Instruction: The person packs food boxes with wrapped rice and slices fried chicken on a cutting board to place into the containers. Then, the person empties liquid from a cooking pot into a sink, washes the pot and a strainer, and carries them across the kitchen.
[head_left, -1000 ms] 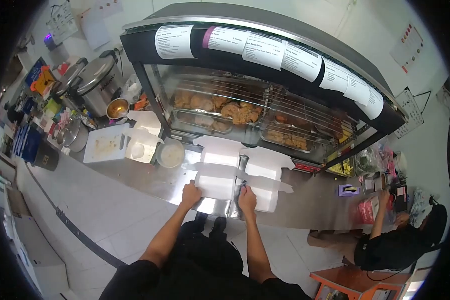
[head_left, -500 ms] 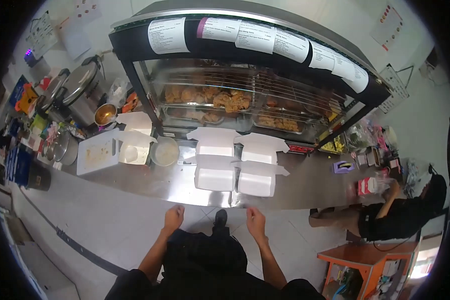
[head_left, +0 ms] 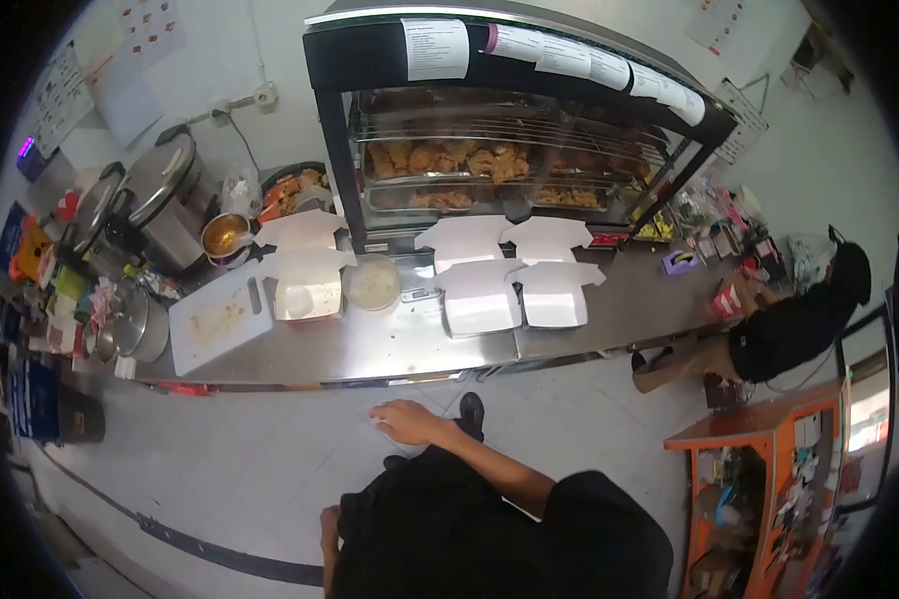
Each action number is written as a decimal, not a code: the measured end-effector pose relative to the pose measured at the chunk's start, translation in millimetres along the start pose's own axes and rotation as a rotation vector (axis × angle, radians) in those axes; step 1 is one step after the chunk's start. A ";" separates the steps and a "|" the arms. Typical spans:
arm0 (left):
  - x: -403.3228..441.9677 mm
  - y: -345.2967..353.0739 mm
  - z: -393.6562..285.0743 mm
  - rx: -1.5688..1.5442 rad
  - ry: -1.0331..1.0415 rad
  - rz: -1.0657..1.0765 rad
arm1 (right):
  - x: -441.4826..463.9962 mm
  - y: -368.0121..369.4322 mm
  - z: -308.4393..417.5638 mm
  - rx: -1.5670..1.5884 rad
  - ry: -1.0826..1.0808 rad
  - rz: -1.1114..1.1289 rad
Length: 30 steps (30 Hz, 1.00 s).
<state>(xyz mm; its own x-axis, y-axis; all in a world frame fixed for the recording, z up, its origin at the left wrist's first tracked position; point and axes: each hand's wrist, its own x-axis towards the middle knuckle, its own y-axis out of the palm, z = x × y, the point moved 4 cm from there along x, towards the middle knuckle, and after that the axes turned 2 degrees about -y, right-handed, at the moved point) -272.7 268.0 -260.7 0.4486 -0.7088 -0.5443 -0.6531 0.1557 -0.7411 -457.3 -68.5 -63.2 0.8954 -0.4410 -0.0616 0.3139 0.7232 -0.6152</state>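
Note:
My right hand (head_left: 405, 421) is held over the floor in front of the counter, loosely open with its fingers pointing left. It appears to hold nothing. Low beside my black clothing, my left hand (head_left: 331, 521) shows only in part, with its fingers hidden. Beyond my right hand, several white takeaway boxes (head_left: 482, 313) stand together on the metal counter (head_left: 390, 349) with their lids up. Left of them are a round tub (head_left: 373, 283) and another open takeaway box (head_left: 310, 299) with something pale inside.
A heated display cabinet (head_left: 509, 100) with fried chicken (head_left: 440, 158) stands behind the boxes. On the left are a cutting board (head_left: 220, 317), large pots (head_left: 165, 205) and a bin (head_left: 75, 414). At right, a person (head_left: 794, 324) handles a red-and-white carton (head_left: 729, 299) near an orange shelf (head_left: 749, 429).
My view has shifted left. My right hand has swung leftward across my body, while my left hand has dropped back beside it. The boxes keep their places on the counter.

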 end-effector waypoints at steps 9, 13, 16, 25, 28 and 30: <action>59.9 -165.8 -1.8 -0.893 0.089 -0.469 | 87.5 68.6 82.1 -0.048 -0.158 0.255; 99.0 -290.6 -54.8 -0.797 0.178 -0.541 | 119.7 98.9 80.1 -0.103 -0.187 0.365; 125.5 -362.9 -60.4 -0.804 0.237 -0.619 | 165.9 118.0 84.6 -0.149 -0.151 0.591; 186.9 -532.1 0.3 -0.774 0.294 -0.746 | 360.6 101.5 152.5 -0.039 -0.319 0.206; 214.5 -603.5 10.3 -0.796 0.365 -0.805 | 393.6 72.4 182.2 -0.009 -0.308 0.211; 233.9 -655.9 4.6 -0.777 0.380 -0.875 | 413.9 53.8 197.8 -0.026 -0.292 0.224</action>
<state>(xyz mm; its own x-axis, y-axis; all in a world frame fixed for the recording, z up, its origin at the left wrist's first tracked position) 263.5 3.3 96.2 0.7964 -0.5443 0.2638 -0.4698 -0.8313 -0.2970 -7.3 -107.0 33.7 0.9946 -0.1003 0.0281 0.0954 0.7693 -0.6317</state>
